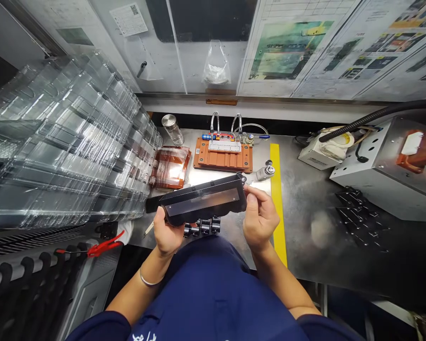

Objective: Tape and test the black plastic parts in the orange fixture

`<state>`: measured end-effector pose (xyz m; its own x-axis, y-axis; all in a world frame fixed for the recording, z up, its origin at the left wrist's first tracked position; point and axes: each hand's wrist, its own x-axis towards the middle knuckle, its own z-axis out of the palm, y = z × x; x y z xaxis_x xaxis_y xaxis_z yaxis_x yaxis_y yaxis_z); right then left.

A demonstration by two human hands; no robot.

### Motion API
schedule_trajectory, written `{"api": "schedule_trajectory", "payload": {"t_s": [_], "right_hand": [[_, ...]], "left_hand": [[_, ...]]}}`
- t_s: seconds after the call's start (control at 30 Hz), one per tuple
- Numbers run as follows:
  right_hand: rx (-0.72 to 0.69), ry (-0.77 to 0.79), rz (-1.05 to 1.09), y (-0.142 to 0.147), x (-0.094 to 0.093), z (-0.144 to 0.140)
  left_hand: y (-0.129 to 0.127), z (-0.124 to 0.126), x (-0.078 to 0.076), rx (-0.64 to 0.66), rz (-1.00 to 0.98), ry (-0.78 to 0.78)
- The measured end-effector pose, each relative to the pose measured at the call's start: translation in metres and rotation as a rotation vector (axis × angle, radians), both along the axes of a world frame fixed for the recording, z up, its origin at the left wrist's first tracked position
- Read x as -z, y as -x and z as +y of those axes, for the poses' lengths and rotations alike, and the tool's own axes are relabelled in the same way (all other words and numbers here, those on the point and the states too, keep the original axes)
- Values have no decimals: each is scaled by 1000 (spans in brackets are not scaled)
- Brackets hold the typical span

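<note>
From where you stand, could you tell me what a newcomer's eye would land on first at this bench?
First, the long black panel held at the centre between the left hand and right hand, above the steel bench. Next, the tall stack of clear plastic trays filling the left side. Behind the panel sits an orange fixture, with a yellow stripe running down the bench to its right.

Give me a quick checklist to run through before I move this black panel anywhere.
1. Left hand grips the black panel at its left end: ok.
2. Right hand holds its right end: ok.
3. Panel lifted clear of the steel bench: ok.
4. Orange fixture ahead, free of the panel: ok.
5. Stack of clear trays close to the panel's left end: not ok.
6. Panel face clean: cannot tell.
</note>
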<state>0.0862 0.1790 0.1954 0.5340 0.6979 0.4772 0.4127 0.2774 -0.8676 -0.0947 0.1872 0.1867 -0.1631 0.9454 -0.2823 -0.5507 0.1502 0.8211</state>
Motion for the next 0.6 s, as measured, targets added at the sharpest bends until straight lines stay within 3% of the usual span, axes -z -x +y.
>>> {"api": "schedule_trajectory", "payload": {"t_s": [0.47,0.6], "right_hand": [[-6,37,42,0,4,-4],[-142,98,235,-9,8,-4]], "left_hand": [[-2,-1,-2,1,18,-16],[-4,1,-2,-12,17,-3]]}}
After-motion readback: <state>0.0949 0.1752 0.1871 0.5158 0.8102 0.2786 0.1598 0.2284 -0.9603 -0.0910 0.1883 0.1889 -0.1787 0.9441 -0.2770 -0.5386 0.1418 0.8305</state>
